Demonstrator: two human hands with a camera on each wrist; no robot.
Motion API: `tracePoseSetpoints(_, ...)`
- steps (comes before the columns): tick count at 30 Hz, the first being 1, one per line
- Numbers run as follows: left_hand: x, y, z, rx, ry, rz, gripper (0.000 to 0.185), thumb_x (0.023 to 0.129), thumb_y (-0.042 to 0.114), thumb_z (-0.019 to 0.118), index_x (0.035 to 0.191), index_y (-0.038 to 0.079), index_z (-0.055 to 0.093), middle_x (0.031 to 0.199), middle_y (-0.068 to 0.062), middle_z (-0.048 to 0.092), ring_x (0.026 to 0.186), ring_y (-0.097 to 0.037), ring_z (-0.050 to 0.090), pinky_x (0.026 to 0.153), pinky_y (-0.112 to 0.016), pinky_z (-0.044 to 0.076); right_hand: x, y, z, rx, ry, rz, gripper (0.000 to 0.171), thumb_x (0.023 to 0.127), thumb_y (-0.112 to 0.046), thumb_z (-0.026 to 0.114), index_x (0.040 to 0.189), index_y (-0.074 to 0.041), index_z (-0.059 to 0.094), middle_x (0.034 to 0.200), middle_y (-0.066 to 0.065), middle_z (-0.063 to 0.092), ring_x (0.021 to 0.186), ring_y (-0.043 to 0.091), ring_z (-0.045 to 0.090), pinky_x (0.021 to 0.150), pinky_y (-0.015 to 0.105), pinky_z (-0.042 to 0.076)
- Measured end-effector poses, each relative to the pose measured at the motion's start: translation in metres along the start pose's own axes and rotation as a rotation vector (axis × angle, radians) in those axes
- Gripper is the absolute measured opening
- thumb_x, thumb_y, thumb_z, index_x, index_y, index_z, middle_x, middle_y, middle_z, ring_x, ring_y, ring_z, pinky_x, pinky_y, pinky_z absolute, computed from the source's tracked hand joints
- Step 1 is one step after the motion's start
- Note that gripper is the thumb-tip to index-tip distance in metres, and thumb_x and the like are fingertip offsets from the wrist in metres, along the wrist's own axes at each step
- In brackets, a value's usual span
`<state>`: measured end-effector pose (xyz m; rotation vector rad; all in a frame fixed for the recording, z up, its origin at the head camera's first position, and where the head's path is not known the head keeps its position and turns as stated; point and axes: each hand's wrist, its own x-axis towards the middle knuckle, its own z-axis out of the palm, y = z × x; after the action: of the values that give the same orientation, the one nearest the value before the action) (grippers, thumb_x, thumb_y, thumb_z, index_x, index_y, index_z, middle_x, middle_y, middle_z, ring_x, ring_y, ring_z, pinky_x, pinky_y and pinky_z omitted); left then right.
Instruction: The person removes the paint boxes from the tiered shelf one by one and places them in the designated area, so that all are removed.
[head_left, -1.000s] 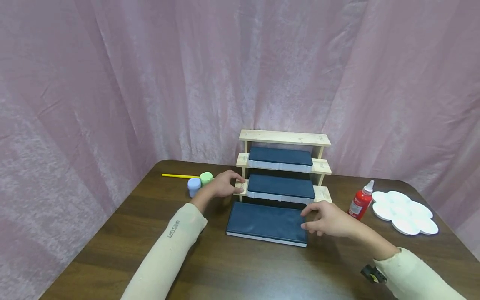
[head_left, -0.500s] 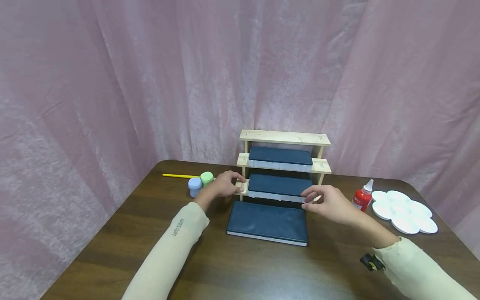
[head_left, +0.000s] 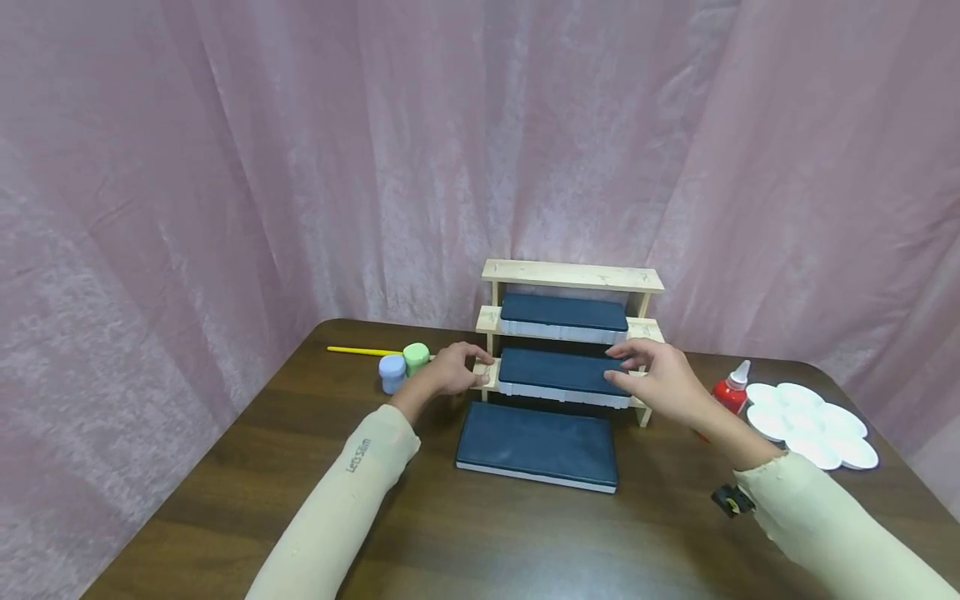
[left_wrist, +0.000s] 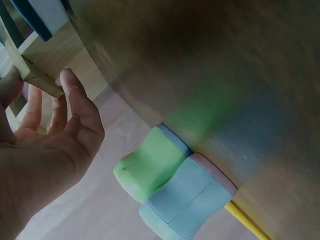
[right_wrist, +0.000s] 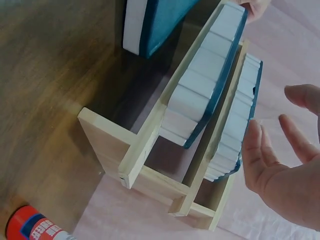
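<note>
A stepped wooden stand [head_left: 573, 273] stands at the back of the table. Its middle step bears a flat box with a dark blue lid [head_left: 562, 311] and white ribbed sides; a similar box [head_left: 551, 367] lies on the lowest step. My left hand [head_left: 450, 372] grips the left end of that lowest step; in the left wrist view, thumb and fingers [left_wrist: 75, 100] lie around the wood. Over the right end of the lower box hovers my right hand [head_left: 663, 383], fingers parted and holding nothing. In the right wrist view, this hand [right_wrist: 285, 185] appears beside the ribbed boxes.
A larger dark blue-topped case [head_left: 536, 442] lies flat before the stand. Left of it are a blue jar [head_left: 392, 373], a green jar [head_left: 416, 357] and a yellow stick [head_left: 363, 351]. A red bottle [head_left: 730, 392] and a white flower-shaped palette [head_left: 810, 425] sit at right.
My right hand has risen from the right edge of the front case to the lower step's box. The left hand stays at the step's left end.
</note>
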<state>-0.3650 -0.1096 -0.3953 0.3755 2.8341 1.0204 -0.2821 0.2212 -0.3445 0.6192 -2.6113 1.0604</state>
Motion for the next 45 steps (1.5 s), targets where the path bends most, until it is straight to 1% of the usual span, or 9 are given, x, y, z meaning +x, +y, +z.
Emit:
tracePoseSetpoints(6,0.001,0.000,0.000,-0.007,-0.001,0.013,0.029,0.088,0.016,0.075,0.117,0.018,0.071,0.136,-0.013,0.054,0.107,-0.029,0.053,0.088,-0.041,0.047,0.008,0.001,0.002,-0.018,0.054,-0.023,0.031,0.087,-0.013,0.076,0.116,-0.004,0.069,0.114,0.018,0.068,0.098,0.033,0.066,0.071,0.028,0.054)
tracePoseSetpoints(11,0.001,-0.001,-0.001,-0.013,0.000,0.016,0.028,0.089,0.016,0.075,0.117,0.018,0.071,0.133,-0.012,0.056,0.103,-0.028,0.055,0.084,-0.039,0.048,0.016,0.001,0.003,-0.029,0.063,0.026,0.040,0.089,-0.016,0.074,0.124,-0.003,0.063,0.103,0.019,0.069,0.086,0.031,0.068,0.069,0.032,0.055)
tracePoseSetpoints(15,0.001,-0.002,0.000,-0.014,-0.006,0.018,0.028,0.089,0.016,0.074,0.118,0.017,0.070,0.134,-0.012,0.055,0.102,-0.028,0.055,0.082,-0.038,0.048,0.021,0.001,0.003,-0.047,0.044,0.059,0.051,0.089,-0.017,0.074,0.133,-0.002,0.055,0.096,0.017,0.071,0.083,0.030,0.068,0.068,0.036,0.053)
tracePoseSetpoints(18,0.002,-0.002,0.001,-0.005,0.002,0.027,0.028,0.089,0.017,0.074,0.117,0.018,0.071,0.135,-0.012,0.055,0.106,-0.028,0.053,0.087,-0.039,0.046,0.024,0.002,0.003,-0.052,0.023,0.079,0.057,0.089,-0.018,0.073,0.138,-0.001,0.049,0.094,0.017,0.072,0.085,0.031,0.068,0.070,0.041,0.053)
tracePoseSetpoints(25,0.004,-0.005,0.003,-0.013,0.001,0.034,0.028,0.089,0.017,0.074,0.117,0.018,0.071,0.135,-0.012,0.054,0.105,-0.028,0.055,0.087,-0.040,0.047,0.031,0.009,0.002,-0.043,-0.027,0.152,0.063,0.091,-0.022,0.072,0.143,-0.001,0.043,0.099,0.019,0.072,0.090,0.032,0.069,0.076,0.048,0.054)
tracePoseSetpoints(31,0.002,-0.006,0.002,-0.020,0.009,0.028,0.027,0.089,0.017,0.074,0.116,0.019,0.071,0.136,-0.013,0.053,0.108,-0.030,0.054,0.090,-0.043,0.047,0.037,0.014,0.004,-0.037,-0.073,0.160,0.069,0.092,-0.022,0.070,0.149,0.000,0.037,0.101,0.020,0.072,0.094,0.034,0.069,0.078,0.048,0.054)
tracePoseSetpoints(37,0.001,-0.007,0.004,-0.009,0.010,0.034,0.027,0.089,0.018,0.074,0.117,0.019,0.071,0.137,-0.012,0.054,0.114,-0.028,0.052,0.096,-0.045,0.045,0.038,0.018,0.007,-0.018,-0.085,0.179,0.071,0.092,-0.022,0.070,0.151,-0.002,0.036,0.106,0.022,0.070,0.097,0.035,0.068,0.078,0.047,0.055)
tracePoseSetpoints(42,0.000,-0.005,0.003,-0.018,0.016,0.041,0.027,0.090,0.018,0.074,0.117,0.019,0.071,0.137,-0.012,0.054,0.114,-0.029,0.051,0.098,-0.047,0.044,0.037,0.018,0.008,0.026,-0.056,0.209,0.069,0.093,-0.025,0.069,0.151,-0.004,0.038,0.109,0.024,0.069,0.096,0.032,0.068,0.072,0.036,0.054)
tracePoseSetpoints(45,-0.001,-0.004,0.003,-0.014,0.011,0.041,0.027,0.090,0.019,0.074,0.117,0.019,0.071,0.137,-0.012,0.054,0.115,-0.028,0.051,0.098,-0.047,0.044,0.035,0.018,0.009,0.080,-0.036,0.236,0.068,0.094,-0.024,0.069,0.151,-0.004,0.038,0.113,0.026,0.067,0.093,0.030,0.068,0.069,0.031,0.053)
